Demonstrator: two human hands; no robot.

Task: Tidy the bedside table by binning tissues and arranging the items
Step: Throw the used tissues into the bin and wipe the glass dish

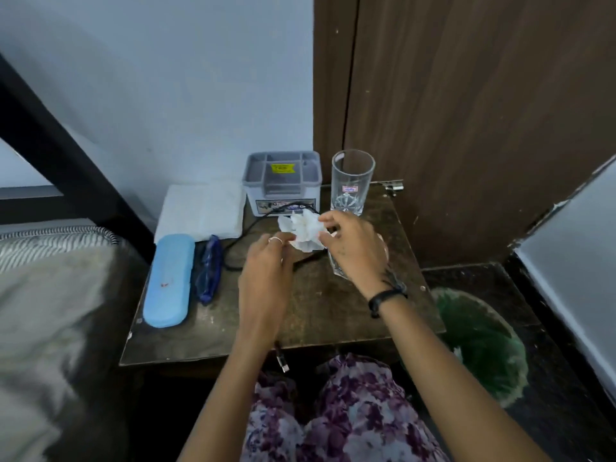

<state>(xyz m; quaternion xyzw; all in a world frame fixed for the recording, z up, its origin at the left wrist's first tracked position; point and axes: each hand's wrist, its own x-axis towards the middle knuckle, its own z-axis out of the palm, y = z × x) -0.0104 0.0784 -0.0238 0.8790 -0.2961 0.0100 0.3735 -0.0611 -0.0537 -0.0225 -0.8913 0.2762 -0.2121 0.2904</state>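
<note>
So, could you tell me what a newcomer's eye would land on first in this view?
Probably the crumpled white tissue at the middle of the dark wooden bedside table, pinched by the right hand with the left hand beside it. Next, the tall clear drinking glass at the back right and the long light-blue case along the left edge. A green bin sits on the floor to the right.

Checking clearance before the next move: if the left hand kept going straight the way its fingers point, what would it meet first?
The left hand points up and slightly right, its fingertips about touching the crumpled tissue. Beyond that lie the black cable and grey organiser, though depth is unclear.
</note>
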